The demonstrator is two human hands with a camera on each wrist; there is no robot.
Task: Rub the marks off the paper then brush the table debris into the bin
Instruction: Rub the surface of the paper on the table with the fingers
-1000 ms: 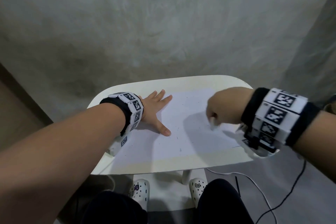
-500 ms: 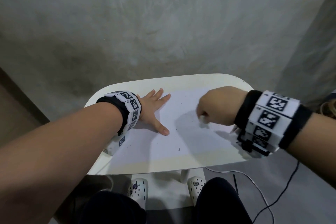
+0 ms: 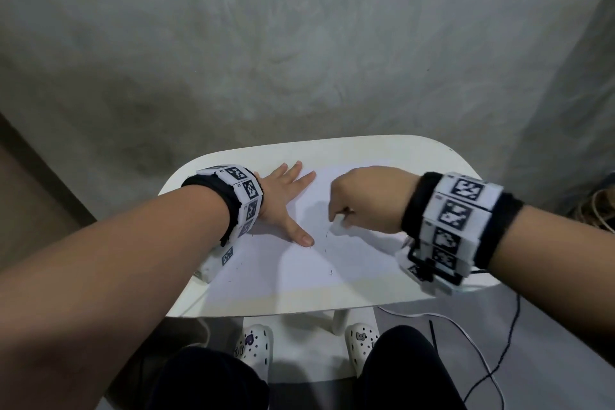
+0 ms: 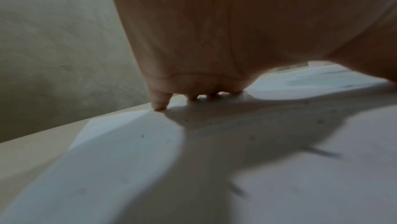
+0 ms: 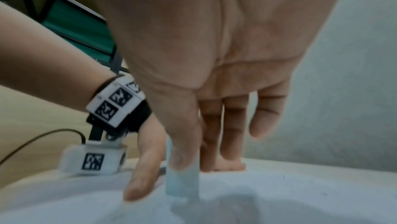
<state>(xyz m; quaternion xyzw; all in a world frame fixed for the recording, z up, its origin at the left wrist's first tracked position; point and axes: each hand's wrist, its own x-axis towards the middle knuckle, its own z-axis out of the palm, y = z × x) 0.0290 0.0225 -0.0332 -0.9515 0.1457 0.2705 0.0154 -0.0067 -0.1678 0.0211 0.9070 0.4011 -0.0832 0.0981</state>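
Observation:
A white sheet of paper (image 3: 293, 263) lies on the small white table (image 3: 382, 146), with a few small dark marks (image 3: 330, 273) near its front middle. My left hand (image 3: 286, 203) lies flat on the paper's left part, fingers spread, pressing it down. My right hand (image 3: 359, 200) pinches a white eraser (image 3: 338, 225) and holds its lower end on the paper just right of the left thumb. In the right wrist view the eraser (image 5: 182, 181) stands upright between thumb and fingers, touching the paper (image 5: 279, 193). Fine specks dot the paper (image 4: 257, 176) in the left wrist view.
A bare concrete wall (image 3: 299, 43) rises behind the table. Cables (image 3: 482, 343) run over the floor at the right. My feet in white clogs (image 3: 253, 343) sit under the table's front edge. A dark-framed green object (image 5: 75, 24) shows behind my left arm.
My right hand with the eraser has slid left across the paper, from the right part toward the middle, close to the left thumb. The left hand has stayed flat in place.

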